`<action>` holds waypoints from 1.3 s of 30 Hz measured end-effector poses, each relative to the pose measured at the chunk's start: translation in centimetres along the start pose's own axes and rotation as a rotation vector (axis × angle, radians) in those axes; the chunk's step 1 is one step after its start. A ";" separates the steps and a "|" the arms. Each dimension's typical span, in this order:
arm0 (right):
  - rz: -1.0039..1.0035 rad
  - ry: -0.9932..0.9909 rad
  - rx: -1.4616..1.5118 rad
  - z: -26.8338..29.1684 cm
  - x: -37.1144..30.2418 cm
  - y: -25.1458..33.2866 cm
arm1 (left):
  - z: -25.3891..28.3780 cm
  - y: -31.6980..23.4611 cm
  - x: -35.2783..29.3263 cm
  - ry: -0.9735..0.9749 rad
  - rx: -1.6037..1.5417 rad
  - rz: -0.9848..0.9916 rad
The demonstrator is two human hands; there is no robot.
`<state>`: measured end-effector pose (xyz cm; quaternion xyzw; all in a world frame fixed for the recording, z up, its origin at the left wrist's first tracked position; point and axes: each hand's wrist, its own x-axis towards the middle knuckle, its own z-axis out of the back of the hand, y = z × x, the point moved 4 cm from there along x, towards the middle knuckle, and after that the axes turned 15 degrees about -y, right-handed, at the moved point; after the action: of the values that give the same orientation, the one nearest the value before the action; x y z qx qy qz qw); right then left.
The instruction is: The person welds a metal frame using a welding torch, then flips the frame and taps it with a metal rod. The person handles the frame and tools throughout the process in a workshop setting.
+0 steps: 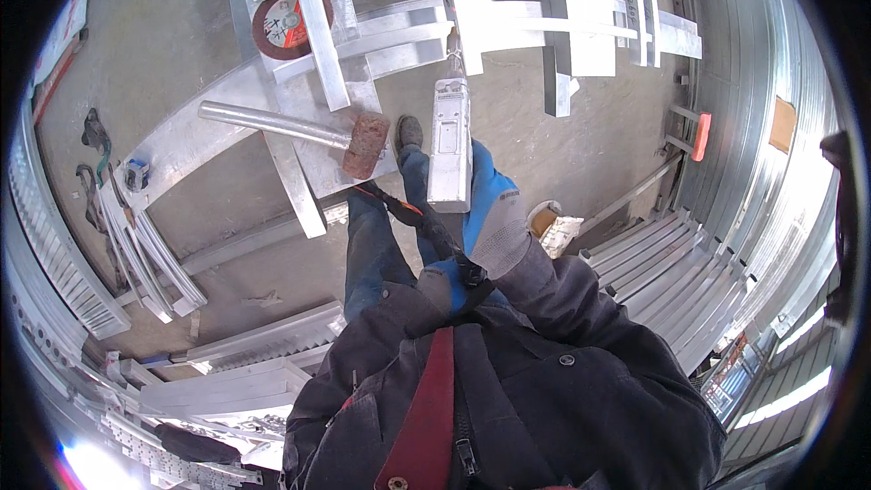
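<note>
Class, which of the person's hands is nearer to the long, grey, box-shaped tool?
The right. The right hand holds the grey, box-shaped tool along its right side; the left hand is apart from it, below its near end.

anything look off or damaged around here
The hammer head stands out: brown and rough, possibly rusted, unlike its silvery handle. Also, a crumpled whitish wrapper on the floor at right looks like stray litter.
</note>
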<state>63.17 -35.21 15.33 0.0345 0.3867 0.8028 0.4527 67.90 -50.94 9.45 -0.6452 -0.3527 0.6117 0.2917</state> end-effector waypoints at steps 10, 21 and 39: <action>-0.031 0.008 0.013 -0.1 1.3 -0.3 | 0.1 -0.3 1.0 -0.087 -0.027 0.022; -0.014 0.029 -0.025 -0.7 2.1 -1.1 | -0.4 0.6 1.5 -0.047 -0.014 0.085; 0.014 0.023 -0.072 -1.0 2.8 -1.7 | 1.2 -1.4 2.5 0.003 0.058 0.119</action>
<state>62.35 -33.22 12.69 0.0115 0.3625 0.8196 0.4435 66.60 -48.17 9.00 -0.6574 -0.2953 0.6369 0.2738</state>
